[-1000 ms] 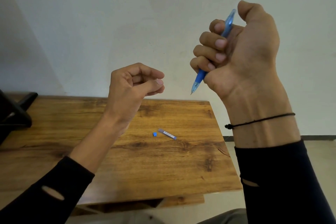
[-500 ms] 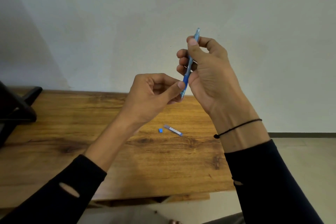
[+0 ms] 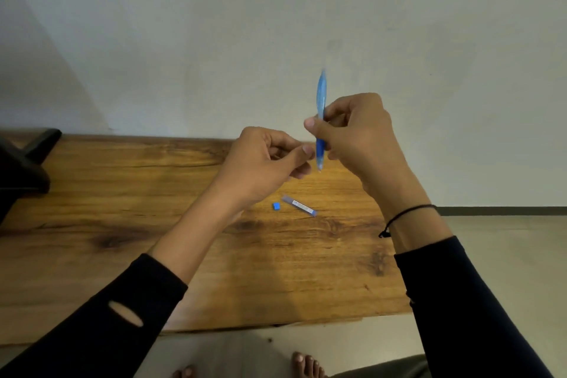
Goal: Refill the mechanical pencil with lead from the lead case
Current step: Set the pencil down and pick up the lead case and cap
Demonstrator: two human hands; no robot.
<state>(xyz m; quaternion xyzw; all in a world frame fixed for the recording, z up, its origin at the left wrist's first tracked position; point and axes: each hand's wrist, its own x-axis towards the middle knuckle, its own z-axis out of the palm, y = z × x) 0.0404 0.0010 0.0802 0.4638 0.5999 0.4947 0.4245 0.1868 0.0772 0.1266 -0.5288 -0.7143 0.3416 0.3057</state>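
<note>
My right hand (image 3: 359, 138) holds a blue mechanical pencil (image 3: 321, 95) upright above the table, tip pointing down. My left hand (image 3: 264, 163) is just left of the pencil's tip, thumb and fingers pinched together; whether a lead is between them is too small to tell. The clear lead case (image 3: 299, 206) lies on the wooden table (image 3: 122, 224) below the hands, with a small blue cap (image 3: 276, 206) beside its left end.
A black stand (image 3: 21, 169) sits at the table's far left. A pale wall rises behind the table. The table's right edge drops to the floor (image 3: 506, 255). My bare feet (image 3: 303, 365) show below the front edge.
Both hands have come down closer to the table. The pencil has turned more upright in my right hand, and my left hand stays pinched beside its tip.
</note>
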